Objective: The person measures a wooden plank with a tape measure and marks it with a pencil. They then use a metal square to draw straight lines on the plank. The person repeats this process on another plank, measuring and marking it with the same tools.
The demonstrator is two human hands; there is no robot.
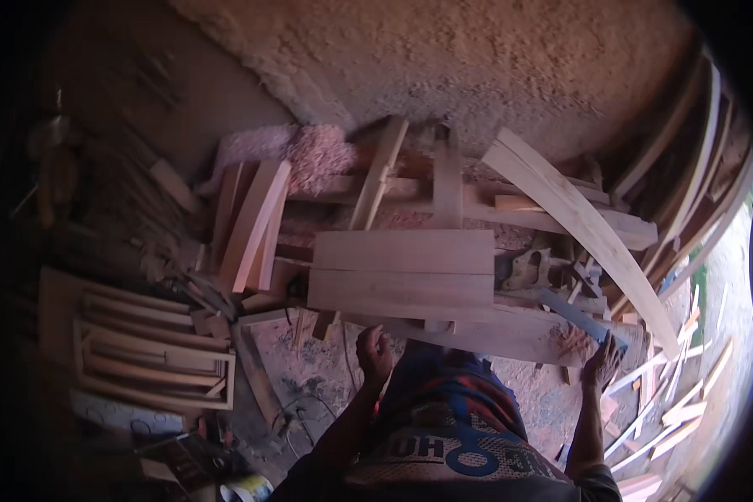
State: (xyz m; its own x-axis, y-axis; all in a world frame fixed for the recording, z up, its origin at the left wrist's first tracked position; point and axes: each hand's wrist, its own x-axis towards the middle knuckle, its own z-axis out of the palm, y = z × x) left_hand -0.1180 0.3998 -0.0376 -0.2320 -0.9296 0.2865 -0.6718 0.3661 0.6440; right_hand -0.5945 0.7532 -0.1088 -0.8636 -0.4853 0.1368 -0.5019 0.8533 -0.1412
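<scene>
My left hand (374,356) has curled fingers just below the front edge of two pale boards (400,284) lying side by side across the bench; whether anything is inside the fingers is too small to make out. At the lower right, my right hand (601,365) grips the end of a long grey-blue flat piece (573,315), which slants up to the left over a plank (523,335) with curly shavings (571,339) on it. A wooden hand tool (523,268) lies just right of the boards.
A long curved board (577,226) slants across the right, with more curved pieces (703,167) behind it. Angled planks (259,222) and a shavings pile (322,155) lie at back left. Wooden frames (155,368) lean at left; offcuts (686,410) and a cable (305,400) are on the floor.
</scene>
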